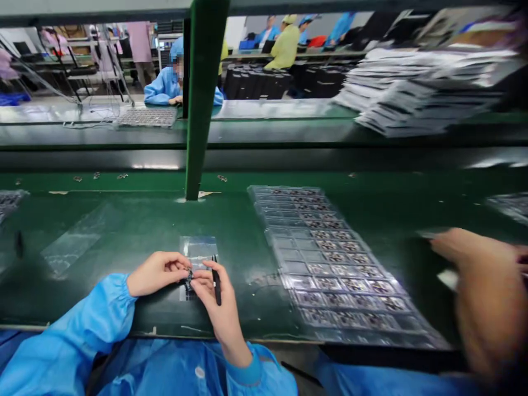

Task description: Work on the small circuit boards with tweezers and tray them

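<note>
My left hand (161, 270) pinches a small dark electronic part (190, 278) between thumb and fingers. My right hand (218, 300) touches the same part from the other side with its fingertips. Black tweezers (216, 280) are tucked in my right hand, pointing away from me. Under my hands lies a clear plastic sheet or tray (199, 243), with dark squares at its near end. The part's details are too small to make out.
A clear compartment tray (284, 250) of small parts lies right of my hands. At far right, a co-worker's blurred arm (487, 291) reaches over the green bench (136, 236). A green post (202, 99) stands ahead. A clear plastic strip (76, 242) lies left.
</note>
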